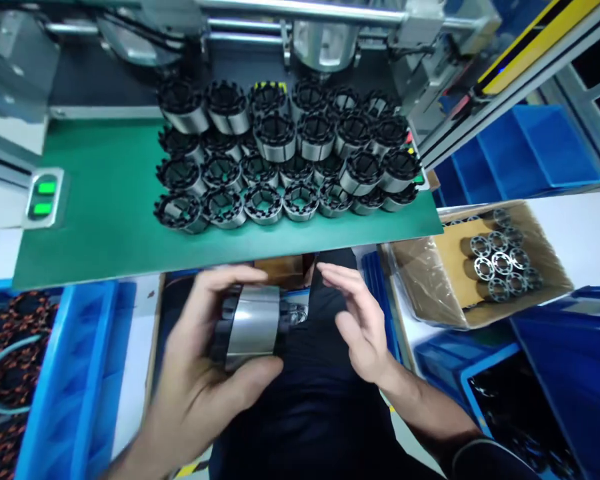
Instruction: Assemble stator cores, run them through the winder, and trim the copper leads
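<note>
My left hand (205, 353) is wrapped round a motor stator core (254, 323), a shiny steel ring with black insulating end pieces, held on its side above my lap. The thumb lies along its near side and the fingers curve over the far side. To its right, my right hand (357, 320) hangs apart from the core, fingers stretched and thumb spread, holding nothing. Beyond both hands, several similar stator cores (263, 203) stand in rows on a green work surface (105, 240), some stacked on others.
A grey box with two green buttons (45, 199) sits on the left of the surface. Machine bars (300, 10) cross the back. On the right are a cardboard box (430, 273) of bare steel cores and blue bins (570, 333). A blue crate (75, 360) of copper-wound parts stands left.
</note>
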A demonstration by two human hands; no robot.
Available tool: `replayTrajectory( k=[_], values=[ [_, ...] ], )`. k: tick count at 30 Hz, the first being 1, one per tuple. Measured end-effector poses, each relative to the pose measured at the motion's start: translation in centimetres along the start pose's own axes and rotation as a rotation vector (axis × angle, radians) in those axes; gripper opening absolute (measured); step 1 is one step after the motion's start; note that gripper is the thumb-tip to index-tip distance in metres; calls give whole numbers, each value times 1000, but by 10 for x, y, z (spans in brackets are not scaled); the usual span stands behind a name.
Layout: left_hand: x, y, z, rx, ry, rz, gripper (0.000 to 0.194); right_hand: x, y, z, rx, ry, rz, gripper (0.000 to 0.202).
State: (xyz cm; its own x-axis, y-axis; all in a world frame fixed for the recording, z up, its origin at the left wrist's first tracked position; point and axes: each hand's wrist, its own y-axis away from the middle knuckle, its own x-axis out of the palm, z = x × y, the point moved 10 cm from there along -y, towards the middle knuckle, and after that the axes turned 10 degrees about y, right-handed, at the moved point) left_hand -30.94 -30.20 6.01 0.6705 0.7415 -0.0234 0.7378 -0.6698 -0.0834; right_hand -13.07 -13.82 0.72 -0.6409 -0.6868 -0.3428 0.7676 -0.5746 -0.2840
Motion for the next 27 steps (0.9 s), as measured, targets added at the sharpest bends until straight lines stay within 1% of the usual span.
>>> replayTrajectory(
  k=[2,4,5,7,8,10,11,12,13,15,17,21,23,25,27],
  values=[
    [3,-37,-28,135,-172,-17,72,-5,8,-29,137,-23,-9,40],
    [18,-77,-48,240,-275,0,73,-3,14,-44,204,-48,11,33],
    [29,-98,-53,266,-305,31,72,-1,15,-47,215,-60,37,29],
    [49,-138,-54,266,-318,95,67,4,17,-48,219,-92,99,22],
    [56,-156,-52,249,-291,110,62,6,18,-49,218,-110,134,19],
    [63,-184,-43,186,-217,104,45,8,20,-51,221,-145,208,17],
    [64,-193,-39,164,-199,95,39,9,22,-54,234,-156,246,17],
    [66,-199,-36,160,-215,97,38,9,24,-60,256,-160,284,18],
    [69,-203,-34,169,-269,111,42,9,26,-66,283,-157,316,19],
    [77,-204,-32,216,-431,161,57,7,29,-80,337,-140,352,23],
    [83,-201,-32,285,-587,200,68,4,30,-91,376,-116,356,26],
    [92,-195,-38,490,-856,249,74,-1,29,-106,431,-88,344,29],
    [96,-192,-40,590,-946,279,76,-2,29,-110,448,-82,352,30],
    [98,-190,-38,634,-1005,293,78,-2,31,-113,457,-76,365,31],
    [96,-189,-34,631,-1052,277,79,-3,34,-116,469,-68,373,32]
  ],
)
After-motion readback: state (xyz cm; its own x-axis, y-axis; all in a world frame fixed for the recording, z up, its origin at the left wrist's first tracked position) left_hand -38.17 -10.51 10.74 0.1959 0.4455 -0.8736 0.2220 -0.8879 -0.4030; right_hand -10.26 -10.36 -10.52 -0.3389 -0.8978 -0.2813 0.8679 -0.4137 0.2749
